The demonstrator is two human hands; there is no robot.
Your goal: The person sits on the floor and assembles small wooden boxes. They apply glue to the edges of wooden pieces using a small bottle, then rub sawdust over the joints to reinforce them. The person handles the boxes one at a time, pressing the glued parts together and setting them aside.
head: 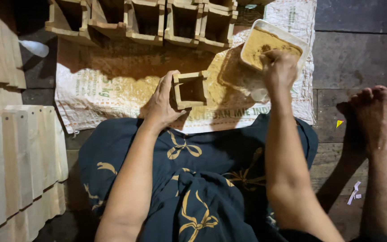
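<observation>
Nearest to me, over the dark blue cloth with gold bow prints (193, 188) on the lap, my left hand (161, 104) is curled around the small open-topped square wooden box (190, 89): thumb against its near left wall, fingers wrapped behind. The box sits just right of that hand on the printed white woven sack (99, 89). Its mouth faces up towards me; it looks roughly square, so I see no clear long axis. Further out, my right hand (279, 67) is bunched, fingertips dipped into the brown paste in the white rectangular plastic tray (292, 38); whether it holds any I cannot tell. I judge this the paste-loading step; next would call for carrying paste to the box's joints without dripping. Beyond both hands stands a row of similar wooden boxes (148, 20).
</observation>
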